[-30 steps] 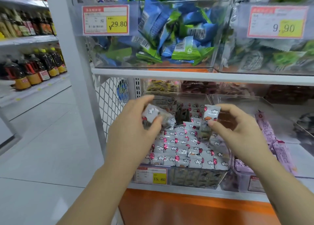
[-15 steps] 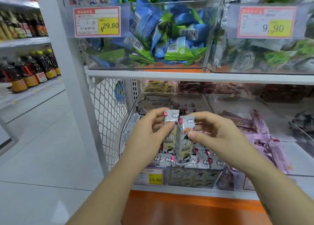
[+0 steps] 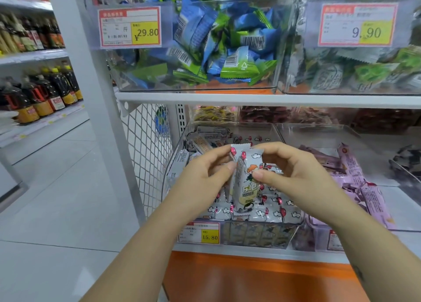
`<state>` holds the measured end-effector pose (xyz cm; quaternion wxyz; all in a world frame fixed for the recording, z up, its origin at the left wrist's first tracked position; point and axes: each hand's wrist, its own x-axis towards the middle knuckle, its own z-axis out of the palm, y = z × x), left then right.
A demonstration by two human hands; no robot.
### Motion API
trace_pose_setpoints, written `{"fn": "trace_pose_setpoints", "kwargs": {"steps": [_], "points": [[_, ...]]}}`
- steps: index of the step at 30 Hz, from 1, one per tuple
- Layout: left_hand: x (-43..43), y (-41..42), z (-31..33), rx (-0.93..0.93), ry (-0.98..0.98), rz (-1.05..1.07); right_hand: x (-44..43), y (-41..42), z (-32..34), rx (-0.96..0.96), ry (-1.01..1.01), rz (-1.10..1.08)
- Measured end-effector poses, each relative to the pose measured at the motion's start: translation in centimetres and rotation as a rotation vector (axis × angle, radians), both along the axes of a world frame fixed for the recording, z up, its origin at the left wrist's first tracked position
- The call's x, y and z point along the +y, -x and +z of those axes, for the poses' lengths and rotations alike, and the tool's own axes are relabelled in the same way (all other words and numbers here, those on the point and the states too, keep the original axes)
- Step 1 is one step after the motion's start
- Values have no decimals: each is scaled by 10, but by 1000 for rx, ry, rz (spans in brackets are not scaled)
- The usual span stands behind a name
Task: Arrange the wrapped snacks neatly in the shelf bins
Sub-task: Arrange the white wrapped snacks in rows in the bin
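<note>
Wrapped snacks, two slim glossy packets with crimped saw-tooth ends, are standing nearly upright in the air just above the clear bin on the lower shelf, their long axes running top to bottom. Their printed fronts, silvery with clouds, a cartoon figure and green lettering, are facing the camera. The left hand is pinching the rear packet near its upper end between thumb and forefinger. The right hand is pinching the front packet the same way, its fingers arching over the top. The two packets seem to be overlapping face to back, though the hands are hiding where they meet. Below them, matching packets are lying flat in rows inside the rigid transparent plastic bin, which is carrying a red and yellow price tag on its front wall. Pale purple packets are lying in the neighbouring bin to the right.
</note>
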<state>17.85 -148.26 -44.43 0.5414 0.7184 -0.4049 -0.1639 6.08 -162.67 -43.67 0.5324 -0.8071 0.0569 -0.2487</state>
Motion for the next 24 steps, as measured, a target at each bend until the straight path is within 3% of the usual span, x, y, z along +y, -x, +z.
{"fn": "trace_pose_setpoints", "kwargs": {"steps": [4,10,16,20,24], "points": [[4,5,-1,-23,-109,-154,0,-1,-3,-10,26,6],[1,13,-5,-171,-86,-90,-2,2,2,56,31,52],[2,9,8,-329,-100,-122,-3,8,32,253,502,21],[5,2,11,-373,-88,-95,0,4,26,117,565,-105],[20,-24,8,-409,-46,123,-15,-13,5,-31,566,-292]]}}
